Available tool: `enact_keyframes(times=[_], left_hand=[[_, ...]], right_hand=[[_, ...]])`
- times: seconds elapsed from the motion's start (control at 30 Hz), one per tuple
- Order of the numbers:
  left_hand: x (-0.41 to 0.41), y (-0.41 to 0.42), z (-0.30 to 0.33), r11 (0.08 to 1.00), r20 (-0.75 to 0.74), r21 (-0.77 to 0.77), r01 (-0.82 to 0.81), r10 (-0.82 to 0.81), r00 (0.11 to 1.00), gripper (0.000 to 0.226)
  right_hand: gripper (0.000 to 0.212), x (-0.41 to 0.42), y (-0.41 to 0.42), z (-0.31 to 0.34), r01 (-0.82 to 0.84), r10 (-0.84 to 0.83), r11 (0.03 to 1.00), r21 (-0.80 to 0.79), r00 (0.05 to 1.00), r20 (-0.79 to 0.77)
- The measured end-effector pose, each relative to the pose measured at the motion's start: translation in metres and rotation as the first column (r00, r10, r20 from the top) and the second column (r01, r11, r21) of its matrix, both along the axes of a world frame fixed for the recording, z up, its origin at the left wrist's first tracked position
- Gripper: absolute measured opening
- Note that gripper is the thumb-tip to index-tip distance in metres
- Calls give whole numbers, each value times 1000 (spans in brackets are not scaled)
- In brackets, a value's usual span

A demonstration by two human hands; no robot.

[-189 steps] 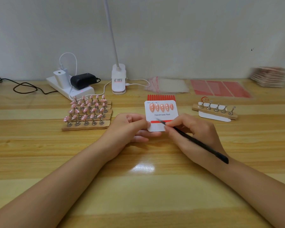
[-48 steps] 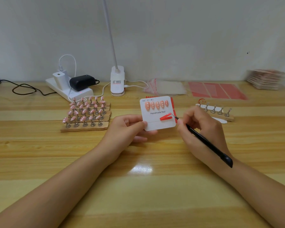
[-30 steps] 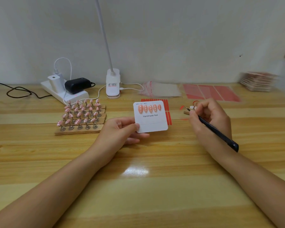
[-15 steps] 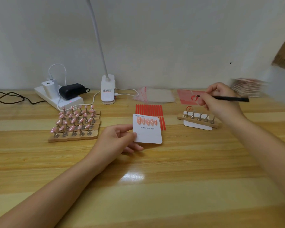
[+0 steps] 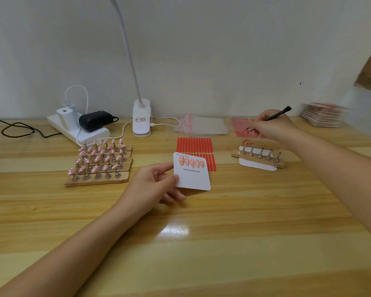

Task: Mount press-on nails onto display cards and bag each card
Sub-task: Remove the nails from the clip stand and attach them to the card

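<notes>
At the middle of the wooden table (image 5: 244,221), a white square display card with rounded corners (image 5: 194,179) is held just above the surface, its printed face up and a row of five pink press-on nails (image 5: 191,162) mounted along its top edge. The left hand (image 5: 153,185) pinches the card's left edge, thumb on top and fingers underneath. The card looks thin, light and fairly stiff, so an edge pinch probably suffices; the lower half is bare and seems the safest place to take hold. The nails appear small, glossy and likely easy to dislodge, so fingers had best stay off that top row.

Just behind the card lies a sheet of red adhesive strips (image 5: 195,146), partly covered by it. To the right, a wooden strip holding five bare metal nail stands (image 5: 259,156) rests on a white card. Farther back right, the right hand (image 5: 273,126) grips a slim black tool (image 5: 276,113), its tip over a red sheet (image 5: 241,125); a small red curl sits at the tip, though blur hides detail. Clear plastic bags (image 5: 201,125) lie beside that sheet. Left of the card stand rows of pink nails on metal stands (image 5: 99,161).
</notes>
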State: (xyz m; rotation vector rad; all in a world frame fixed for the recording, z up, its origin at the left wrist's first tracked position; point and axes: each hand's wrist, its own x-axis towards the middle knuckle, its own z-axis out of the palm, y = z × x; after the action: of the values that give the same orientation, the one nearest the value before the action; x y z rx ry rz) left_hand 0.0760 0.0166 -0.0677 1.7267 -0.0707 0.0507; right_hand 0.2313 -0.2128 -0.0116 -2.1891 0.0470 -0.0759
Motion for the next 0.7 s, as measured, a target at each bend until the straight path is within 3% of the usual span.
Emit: enact_keyframes(times=[0.33,0.37,0.47,0.53,0.7], left_hand=[[0,1,-1,1000,0,7,-17,17,1000,40],[0,0,-1,1000,0,7,-17,17,1000,40],[0,0,-1,1000,-4,12,-22,22,1000,39],[-1,0,0,1000,-5,11,-26,26,1000,40],[-1,-1,2,999,-15,23,-30,30,999,40]], right_hand=[[12,6,3,14,17,-10,988,-154,999,51],[11,6,4,15,0,6,986,-164,999,33],[26,4,8,15,-95,56,980,-177,975,-216],[30,3,9,13,-94,50,983,-157,963,-264],[41,4,11,9,-7,10,999,35,998,-67]])
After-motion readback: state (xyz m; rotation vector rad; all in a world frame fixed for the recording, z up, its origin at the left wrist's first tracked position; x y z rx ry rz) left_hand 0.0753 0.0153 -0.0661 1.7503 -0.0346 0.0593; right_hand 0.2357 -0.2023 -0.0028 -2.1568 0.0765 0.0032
